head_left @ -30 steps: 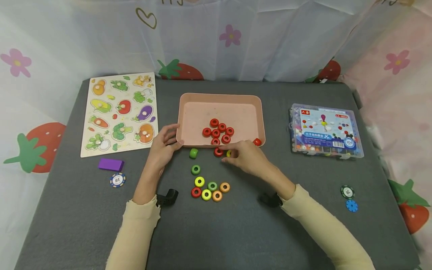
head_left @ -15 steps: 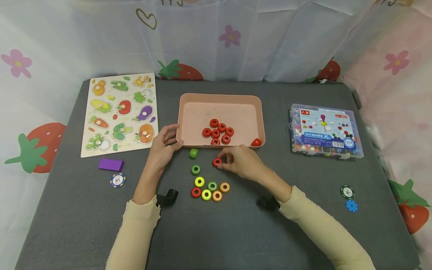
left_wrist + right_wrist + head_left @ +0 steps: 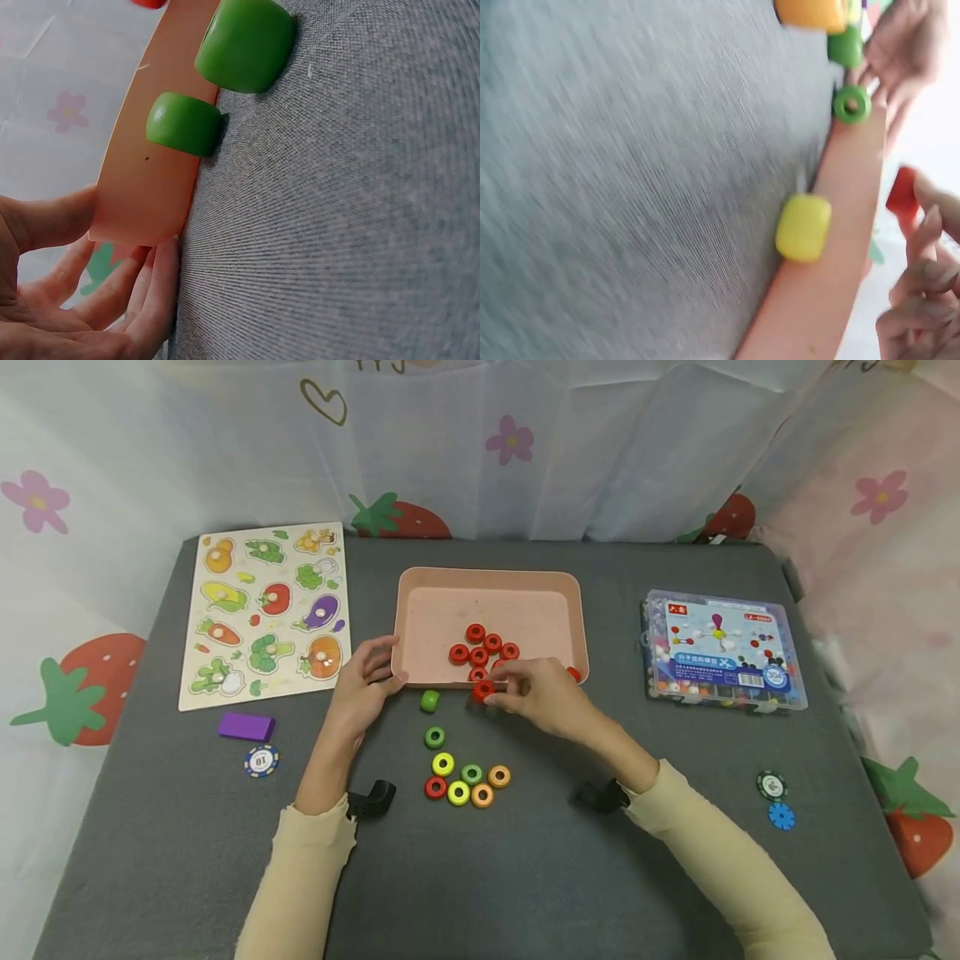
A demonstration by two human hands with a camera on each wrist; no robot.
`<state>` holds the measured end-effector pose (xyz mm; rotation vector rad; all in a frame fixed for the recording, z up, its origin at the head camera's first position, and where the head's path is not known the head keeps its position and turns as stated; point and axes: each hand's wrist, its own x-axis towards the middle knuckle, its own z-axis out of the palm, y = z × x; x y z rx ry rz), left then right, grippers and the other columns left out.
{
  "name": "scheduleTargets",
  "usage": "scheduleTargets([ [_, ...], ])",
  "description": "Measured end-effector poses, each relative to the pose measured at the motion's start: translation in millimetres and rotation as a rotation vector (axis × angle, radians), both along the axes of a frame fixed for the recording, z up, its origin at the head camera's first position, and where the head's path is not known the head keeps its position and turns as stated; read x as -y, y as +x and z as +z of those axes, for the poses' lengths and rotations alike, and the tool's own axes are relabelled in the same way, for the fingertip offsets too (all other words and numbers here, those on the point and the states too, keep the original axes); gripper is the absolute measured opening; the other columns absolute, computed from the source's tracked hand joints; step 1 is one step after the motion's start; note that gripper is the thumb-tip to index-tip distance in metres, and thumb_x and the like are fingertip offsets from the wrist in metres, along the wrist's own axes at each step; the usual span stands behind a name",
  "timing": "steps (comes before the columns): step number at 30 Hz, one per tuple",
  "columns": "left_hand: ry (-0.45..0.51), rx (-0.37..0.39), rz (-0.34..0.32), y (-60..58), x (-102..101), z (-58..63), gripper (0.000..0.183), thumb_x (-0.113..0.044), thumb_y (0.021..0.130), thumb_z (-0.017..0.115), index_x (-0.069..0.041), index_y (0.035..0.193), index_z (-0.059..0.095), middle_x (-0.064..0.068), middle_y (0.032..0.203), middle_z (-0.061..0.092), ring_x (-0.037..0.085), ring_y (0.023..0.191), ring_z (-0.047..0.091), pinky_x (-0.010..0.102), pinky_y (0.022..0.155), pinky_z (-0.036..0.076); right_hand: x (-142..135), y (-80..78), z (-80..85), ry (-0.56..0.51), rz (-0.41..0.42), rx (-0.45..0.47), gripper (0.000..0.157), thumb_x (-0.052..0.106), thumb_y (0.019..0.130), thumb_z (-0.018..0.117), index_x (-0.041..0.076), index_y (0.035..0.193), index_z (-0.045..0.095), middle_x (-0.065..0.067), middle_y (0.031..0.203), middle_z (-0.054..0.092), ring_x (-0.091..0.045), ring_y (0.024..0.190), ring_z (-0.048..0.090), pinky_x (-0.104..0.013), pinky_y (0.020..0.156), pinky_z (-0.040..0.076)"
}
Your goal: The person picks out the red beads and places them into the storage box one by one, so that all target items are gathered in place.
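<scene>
Several red ring beads (image 3: 478, 656) lie in the pink tray (image 3: 491, 597), and one more red bead (image 3: 573, 674) sits at its front right corner. My left hand (image 3: 362, 685) rests at the tray's front left corner, thumb by the rim and fingers reaching along the outside. Between thumb and fingertips, my right hand (image 3: 551, 697) pinches a red ring bead (image 3: 483, 692) close to the front wall. Beneath the right hand, a yellow bead (image 3: 803, 227) stands on edge by that wall, hidden in the head view. A green bead (image 3: 429, 701) is on its side outside the tray.
Nearer me are a green ring (image 3: 434, 737) and several mixed rings (image 3: 459, 792). A vegetable puzzle board (image 3: 266, 614), purple block (image 3: 247, 726) and chip (image 3: 261, 761) are at left. A clear plastic case (image 3: 725, 652) and two chips (image 3: 772, 786) are at right.
My right hand first drew the red bead toward me, away from the tray's front wall, then brought it back up against that wall. My left hand has stayed at the corner.
</scene>
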<state>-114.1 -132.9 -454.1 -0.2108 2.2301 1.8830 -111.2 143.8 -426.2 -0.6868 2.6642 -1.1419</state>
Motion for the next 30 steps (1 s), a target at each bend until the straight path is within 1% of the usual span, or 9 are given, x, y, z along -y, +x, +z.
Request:
scheduleTargets([
  [3, 0.001, -0.001, 0.000, -0.2, 0, -0.2, 0.056, -0.001, 0.095, 0.065, -0.013, 0.146, 0.047, 0.013, 0.146, 0.054, 0.029, 0.131, 0.053, 0.042, 0.100, 0.042, -7, -10.6, 3.3, -0.012, -0.108, -0.029, 0.026, 0.024, 0.088, 0.078, 0.011, 0.110, 0.074, 0.002, 0.067, 0.063, -0.013, 0.058, 0.053, -0.029, 0.053, 0.040],
  [8, -0.006, 0.001, 0.002, 0.3, 0, -1.1, 0.056, -0.002, 0.095, 0.065, -0.015, 0.146, 0.047, 0.012, 0.146, 0.054, 0.028, 0.130, 0.054, 0.044, 0.101, 0.043, -19, -28.6, -0.7, 0.054, -0.297, -0.095, 0.026, 0.025, 0.087, 0.079, 0.011, 0.109, 0.076, -0.001, 0.068, 0.064, -0.016, 0.054, 0.050, -0.031, 0.047, 0.036],
  [10, -0.009, 0.002, 0.002, 0.3, 0, -1.3, 0.056, -0.002, 0.095, 0.065, -0.015, 0.146, 0.047, 0.012, 0.146, 0.054, 0.028, 0.130, 0.054, 0.045, 0.101, 0.043, -22, -33.9, -2.8, 0.077, -0.356, -0.113, 0.027, 0.026, 0.086, 0.080, 0.011, 0.108, 0.077, -0.002, 0.067, 0.065, -0.017, 0.053, 0.050, -0.032, 0.046, 0.036],
  [12, -0.014, 0.005, 0.000, 0.2, 1, -1.3, 0.056, -0.002, 0.095, 0.065, -0.016, 0.146, 0.047, 0.012, 0.146, 0.054, 0.028, 0.129, 0.055, 0.044, 0.101, 0.043, -24, -37.6, -3.9, 0.093, -0.394, -0.109, 0.028, 0.027, 0.086, 0.080, 0.010, 0.108, 0.077, -0.004, 0.067, 0.065, -0.017, 0.054, 0.051, -0.032, 0.047, 0.036],
  [16, -0.017, 0.008, -0.001, -0.4, 1, -1.0, 0.056, -0.003, 0.095, 0.065, -0.016, 0.146, 0.047, 0.011, 0.146, 0.054, 0.027, 0.129, 0.055, 0.045, 0.101, 0.043, -24, -42.1, -7.1, 0.121, -0.419, -0.095, 0.029, 0.027, 0.088, 0.079, 0.009, 0.109, 0.077, -0.005, 0.067, 0.065, -0.017, 0.054, 0.048, -0.032, 0.047, 0.035],
  [21, -0.021, 0.008, -0.003, -0.6, 1, -1.3, 0.056, -0.004, 0.095, 0.065, -0.016, 0.146, 0.047, 0.012, 0.146, 0.054, 0.027, 0.129, 0.055, 0.045, 0.101, 0.043, -20, -44.1, -14.6, 0.115, -0.408, -0.075, 0.018, 0.021, 0.092, 0.073, 0.010, 0.106, 0.078, -0.004, 0.065, 0.061, -0.015, 0.052, 0.044, -0.030, 0.046, 0.031],
  [23, -0.020, 0.004, -0.001, -0.5, 2, -1.4, 0.055, -0.003, 0.095, 0.065, -0.016, 0.146, 0.047, 0.012, 0.146, 0.054, 0.028, 0.130, 0.055, 0.044, 0.101, 0.043, -19, -44.5, -16.1, 0.117, -0.407, -0.063, 0.015, 0.019, 0.093, 0.071, 0.011, 0.104, 0.079, -0.004, 0.066, 0.061, -0.015, 0.053, 0.044, -0.029, 0.045, 0.031],
  [30, -0.013, 0.002, 0.006, 0.2, 1, -1.1, 0.056, -0.002, 0.094, 0.065, -0.016, 0.146, 0.048, 0.012, 0.146, 0.054, 0.028, 0.130, 0.055, 0.044, 0.101, 0.043, -19, -41.6, -15.4, 0.130, -0.423, -0.047, 0.013, 0.020, 0.093, 0.071, 0.012, 0.098, 0.080, -0.004, 0.073, 0.068, -0.016, 0.059, 0.051, -0.031, 0.049, 0.037],
])
